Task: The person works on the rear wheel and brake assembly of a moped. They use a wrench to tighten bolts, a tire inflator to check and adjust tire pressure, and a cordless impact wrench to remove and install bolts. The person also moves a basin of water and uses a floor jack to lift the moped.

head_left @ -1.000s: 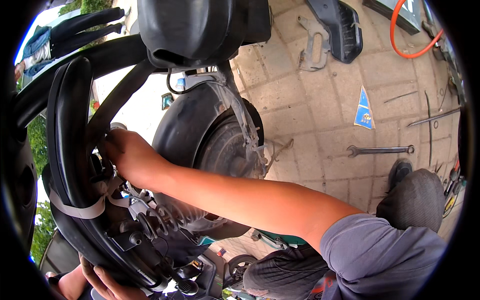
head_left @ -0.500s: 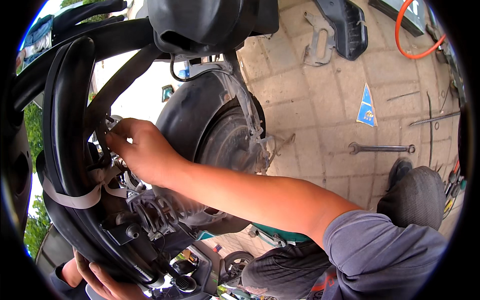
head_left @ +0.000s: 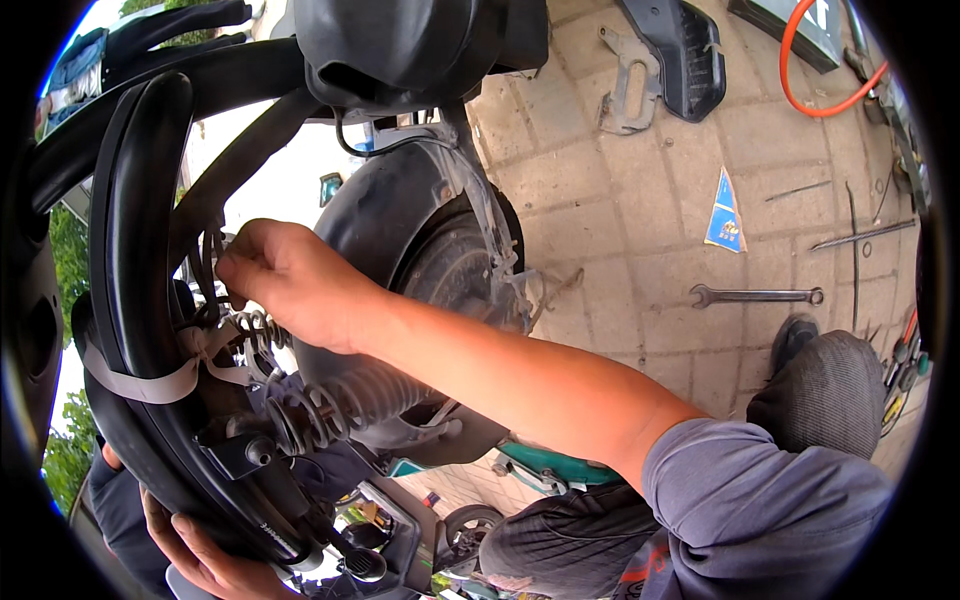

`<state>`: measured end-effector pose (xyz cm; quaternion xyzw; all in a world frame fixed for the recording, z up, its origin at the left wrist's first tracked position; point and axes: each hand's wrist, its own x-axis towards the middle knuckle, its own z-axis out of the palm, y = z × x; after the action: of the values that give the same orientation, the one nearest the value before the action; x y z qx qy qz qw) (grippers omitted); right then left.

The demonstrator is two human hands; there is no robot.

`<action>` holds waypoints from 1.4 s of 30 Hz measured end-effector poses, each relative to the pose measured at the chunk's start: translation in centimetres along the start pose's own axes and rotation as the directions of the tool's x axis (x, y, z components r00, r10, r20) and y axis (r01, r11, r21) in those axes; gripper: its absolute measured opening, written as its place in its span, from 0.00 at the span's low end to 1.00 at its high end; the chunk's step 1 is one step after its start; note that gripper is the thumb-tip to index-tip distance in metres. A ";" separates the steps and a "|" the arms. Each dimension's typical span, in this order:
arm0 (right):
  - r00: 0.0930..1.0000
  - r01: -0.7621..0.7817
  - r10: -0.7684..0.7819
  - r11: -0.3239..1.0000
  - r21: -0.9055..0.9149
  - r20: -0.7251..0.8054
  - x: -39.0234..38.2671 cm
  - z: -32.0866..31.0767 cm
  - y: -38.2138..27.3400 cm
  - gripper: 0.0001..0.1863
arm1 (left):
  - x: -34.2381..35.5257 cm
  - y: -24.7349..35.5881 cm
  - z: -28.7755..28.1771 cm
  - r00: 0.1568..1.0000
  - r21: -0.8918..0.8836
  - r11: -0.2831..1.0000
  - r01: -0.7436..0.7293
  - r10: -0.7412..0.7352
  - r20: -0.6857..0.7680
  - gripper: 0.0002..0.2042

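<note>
The rear of a partly stripped scooter fills the left side, with a dark wheel [head_left: 450, 262], coil-spring shock absorber [head_left: 365, 398] and long black curved bodywork [head_left: 150, 250]. My right hand [head_left: 283, 280] reaches in above the springs, fingers pinched together beside dark cables [head_left: 207, 262]; what lies between the fingertips is hidden. At the lower left, my left hand [head_left: 215, 562] wraps its fingers round the lower end of the curved bodywork, its palm out of sight. A pale strap [head_left: 160, 385] is tied around the bodywork between my hands.
On the paving lie a combination wrench [head_left: 757, 296], a blue-and-white triangular card [head_left: 726, 215], a metal bracket [head_left: 632, 90], a black plastic cover [head_left: 688, 65] and thin rods. An orange hose [head_left: 788, 75] curls at upper right. Another person's dark sleeve [head_left: 125, 515] shows at lower left.
My right hand stays by the cables, its fingers slightly shifted, and more loops of cable show. The other person's dark sleeve shows more at lower left. The whole view has shifted a little.
</note>
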<state>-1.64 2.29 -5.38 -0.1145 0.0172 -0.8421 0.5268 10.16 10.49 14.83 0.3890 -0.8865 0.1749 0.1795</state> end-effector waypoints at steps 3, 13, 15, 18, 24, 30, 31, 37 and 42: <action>0.989 0.145 -0.146 0.984 -0.107 -0.003 -2.4 -0.5 0.8 0.09 | 0.2 0.1 0.6 0.997 -0.032 0.997 0.069 -0.069 -0.016 0.23; 0.969 0.225 -0.247 0.909 -0.350 -0.018 0.4 0.2 -0.6 0.13 | 0.0 0.0 0.6 0.995 -0.047 0.995 0.094 -0.095 -0.028 0.26; 0.886 0.441 -0.454 0.763 -0.473 0.092 0.2 1.3 0.1 0.09 | 0.2 0.2 0.4 0.996 -0.053 0.995 0.080 -0.081 -0.030 0.26; 0.945 0.326 -0.248 0.761 -0.561 0.212 -0.5 1.0 -1.4 0.09 | -0.1 -0.1 0.4 0.992 -0.022 0.993 0.115 -0.116 -0.052 0.26; 0.912 0.355 -0.410 0.761 -0.543 0.021 -1.4 -0.1 -0.4 0.10 | -0.3 -0.9 0.4 0.990 -0.065 0.989 0.132 -0.135 -0.045 0.26; 0.977 0.062 -0.151 0.875 -0.480 -0.149 -0.9 0.8 -1.0 0.10 | -1.0 -1.6 -0.2 0.985 -0.080 0.982 0.172 -0.174 -0.019 0.26; 0.973 0.057 -0.160 0.862 -0.504 -0.164 -0.5 1.0 -1.1 0.10 | -0.9 -1.4 0.0 0.985 -0.096 0.981 0.170 -0.172 -0.014 0.26; 0.990 0.099 -0.138 0.859 -0.502 -0.041 0.3 0.6 -0.8 0.12 | -0.8 -2.0 0.0 0.990 -0.070 0.988 0.139 -0.140 -0.017 0.26; 0.990 0.144 -0.127 0.882 -0.449 0.070 1.0 0.4 -0.7 0.12 | -0.9 -2.2 -0.3 0.993 -0.025 0.993 0.118 -0.118 -0.010 0.25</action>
<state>-2.61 1.73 -4.66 -0.2512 0.1949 -0.8472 0.4257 12.41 9.74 15.03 0.4376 -0.8630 0.1551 0.1992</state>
